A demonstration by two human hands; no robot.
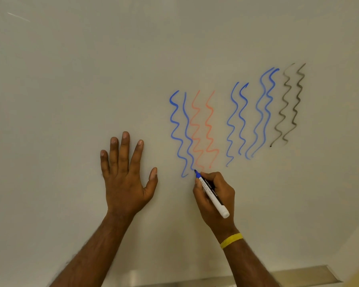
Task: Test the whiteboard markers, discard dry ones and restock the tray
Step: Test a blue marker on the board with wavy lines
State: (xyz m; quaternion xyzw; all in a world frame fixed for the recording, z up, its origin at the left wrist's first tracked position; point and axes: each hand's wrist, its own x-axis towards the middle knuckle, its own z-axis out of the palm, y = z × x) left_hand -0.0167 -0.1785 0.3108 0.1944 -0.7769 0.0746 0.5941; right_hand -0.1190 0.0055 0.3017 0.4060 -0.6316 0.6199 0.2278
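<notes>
Your right hand (pixel 214 195) has its fingers (pixel 197 184) pinched round the white-barrelled marker with the blue tip (pixel 212 194), pen-style, and the tip sits on the glossy white whiteboard (pixel 71 79) right at the bottom of the second blue wavy line (pixel 188 133). So my guess is you're just finishing a test squiggle.

Your left hand (pixel 124 175) is flat on the board just left of the squiggles, fingers spread wide and holding nothing. Probably there to brace yourself while you write.

This blue line looks solid, about as strong as the other blue pairs (pixel 249 117) further right, so I'd call this one a keeper. The pale orange-red zigzags (pixel 203 129) next to it look faint, and the grey-black pair (pixel 288 104) looks patchy.

The metal tray (pixel 311 275) runs along the bottom edge; can't see any markers on the bit that's showing.
</notes>
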